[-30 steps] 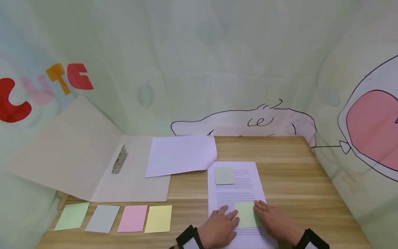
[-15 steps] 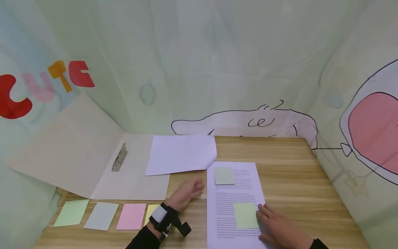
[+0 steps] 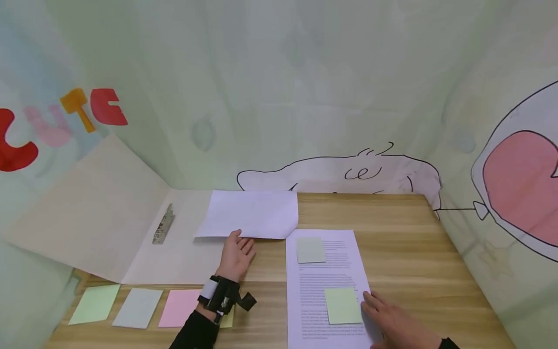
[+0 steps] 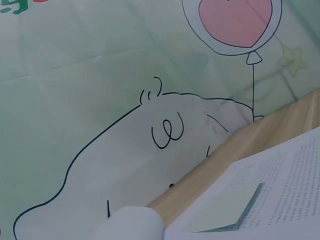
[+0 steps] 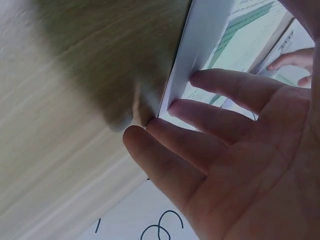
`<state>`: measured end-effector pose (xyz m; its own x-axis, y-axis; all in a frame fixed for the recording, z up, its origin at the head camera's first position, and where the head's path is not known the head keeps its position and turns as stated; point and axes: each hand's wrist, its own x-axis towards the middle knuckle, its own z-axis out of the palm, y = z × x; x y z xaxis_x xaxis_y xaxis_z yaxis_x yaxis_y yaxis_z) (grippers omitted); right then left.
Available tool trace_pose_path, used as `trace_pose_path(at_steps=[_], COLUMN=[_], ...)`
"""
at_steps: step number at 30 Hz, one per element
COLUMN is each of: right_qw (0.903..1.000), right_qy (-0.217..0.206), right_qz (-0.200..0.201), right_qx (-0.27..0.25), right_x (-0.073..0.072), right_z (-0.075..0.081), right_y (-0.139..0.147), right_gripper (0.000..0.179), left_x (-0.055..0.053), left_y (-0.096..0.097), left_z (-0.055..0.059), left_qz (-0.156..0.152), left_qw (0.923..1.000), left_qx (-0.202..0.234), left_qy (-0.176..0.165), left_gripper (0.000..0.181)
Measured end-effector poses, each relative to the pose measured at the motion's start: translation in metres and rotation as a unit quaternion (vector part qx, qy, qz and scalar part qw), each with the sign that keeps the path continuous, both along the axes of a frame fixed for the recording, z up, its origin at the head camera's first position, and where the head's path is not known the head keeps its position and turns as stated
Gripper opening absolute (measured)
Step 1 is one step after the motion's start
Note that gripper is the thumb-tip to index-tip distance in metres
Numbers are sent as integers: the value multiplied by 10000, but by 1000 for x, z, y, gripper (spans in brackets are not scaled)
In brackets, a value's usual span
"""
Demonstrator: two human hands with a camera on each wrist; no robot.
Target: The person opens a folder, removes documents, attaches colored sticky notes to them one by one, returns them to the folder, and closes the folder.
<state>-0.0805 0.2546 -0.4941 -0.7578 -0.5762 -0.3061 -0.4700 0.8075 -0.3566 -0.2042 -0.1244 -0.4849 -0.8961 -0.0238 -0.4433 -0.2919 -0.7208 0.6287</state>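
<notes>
My left hand [image 3: 237, 257] is palm up at the front edge of a blank white sheet [image 3: 253, 213], fingertips at that edge; contact is hard to tell. The sheet overlaps an open folder [image 3: 187, 261] and its front left part looks slightly raised. My right hand [image 3: 396, 322] rests with extended fingers along the right edge of a printed page [image 3: 314, 286]; in the right wrist view its fingertips [image 5: 202, 78] touch that edge. On the page are a grey-green sticky note [image 3: 311, 250] near the top and a light green sticky note [image 3: 343, 306] lower down.
Along the front left lie a green sticky note [image 3: 94, 304], a grey one, a pink sticky note [image 3: 178, 309] and a yellow one mostly hidden by my left wrist. The folder's metal clip [image 3: 163, 225] lies near its fold. Patterned cloth [image 3: 279, 97] walls the wooden table [image 3: 405, 252].
My left hand has left the printed page and swung left to the blank sheet, whose front left corner has shifted up and left. My right hand has slid slightly off the green note, staying by the page's edge.
</notes>
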Motion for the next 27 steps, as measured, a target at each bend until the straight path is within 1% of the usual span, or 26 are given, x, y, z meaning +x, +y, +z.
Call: trace_pose_path(at_steps=[1, 3, 4, 6, 7, 8, 10, 11, 13, 17, 19, 23, 25, 27], right_qw=[9999, 9997, 9997, 10000, 9999, 9999, 9998, 9998, 9998, 9997, 9997, 9997, 9994, 9991], right_qy=[110, 209, 206, 94, 10, -49, -64, -50, 9, 52, 40, -19, -124, -161], right_qz=[70, 112, 84, -22, -104, -155, -201, -205, -194, -208, -217, -249, -328, -384], right_qx=[25, 31, 33, 12, 3, -7, -1, -1, 16, 66, 67, 49, 15, -10], right_x=[0, 0, 0, 0, 0, 0, 0, 0, -1, -1, -1, 0, 0, 0], right_z=[1, 2, 2, 3, 4, 4, 4, 4, 3, 2, 2, 3, 3, 3], right_y=[0, -1, -2, -3, -3, -4, -4, -3, -2, -2, -2, -4, -4, -4], right_gripper=[86, 86, 87, 91, 94, 95, 98, 98, 99, 101, 101, 101, 102, 102], left_x=[-3, -10, -14, -23, -27, -32, -40, -43, -49, -53, -53, -50, -46, -43], left_y=[-4, -14, -20, -33, -40, -46, -58, -63, -70, -78, -80, -82, -81, -79], left_z=[-2, 0, 2, 9, 12, 17, 22, 23, 24, 25, 25, 29, 32, 35], left_qz=[128, 445, 597, 854, 975, 1107, 1222, 1238, 1218, 1019, 891, 600, 449, 306], left_qw=[9998, 9983, 9963, 9890, 9846, 9805, 9752, 9749, 9767, 9826, 9878, 9971, 9988, 9989], left_qx=[79, 344, 601, 1209, 1447, 1618, 1829, 1826, 1723, 1480, 1213, 462, 138, -103], left_qy=[131, 149, 156, 66, 39, -109, -226, -303, -399, -473, -389, -70, 134, 351], left_gripper=[76, 73, 70, 63, 59, 55, 50, 48, 43, 33, 32, 42, 46, 49])
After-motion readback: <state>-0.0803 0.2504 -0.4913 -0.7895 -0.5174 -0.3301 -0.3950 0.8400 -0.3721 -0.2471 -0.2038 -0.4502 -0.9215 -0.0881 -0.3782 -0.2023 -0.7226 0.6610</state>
